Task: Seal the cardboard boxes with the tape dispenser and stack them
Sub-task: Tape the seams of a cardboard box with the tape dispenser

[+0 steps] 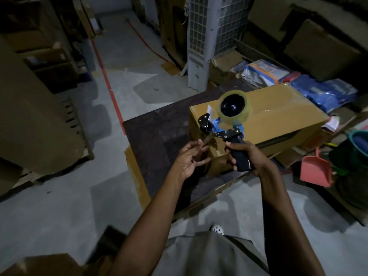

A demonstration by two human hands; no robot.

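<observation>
Tape dispenser [229, 134], held upright above the near-left corner of the cardboard box [278, 118], its roll of clear tape [235, 106] uppermost and its metal blade end pointing left. The right hand [252, 156] grips the black handle [241, 158], with fingers and thumb curled round it. The left hand [188, 161] is just beside the blade end, palm turned towards the dispenser and fingers loosely extended. Its fingertips [200, 143] are at a short strip of tape [207, 138] running from the blade, but it cannot be told whether they pinch it. The box lies lengthwise on a dark tabletop [157, 136], its flaps closed, and a glossy band of tape [296, 96] shows across its far end. To the right of the table stand a pink dustpan [316, 173] and a green bucket [359, 141]. Beyond the box lie blue packets [328, 94] and a white mesh-fronted unit [215, 36]. To the left, a red line [111, 92] crosses the grey concrete floor [59, 206] and leads towards stacked cardboard [31, 120]. The scene is dimly lit, and detail at the edges is hard to make out.
</observation>
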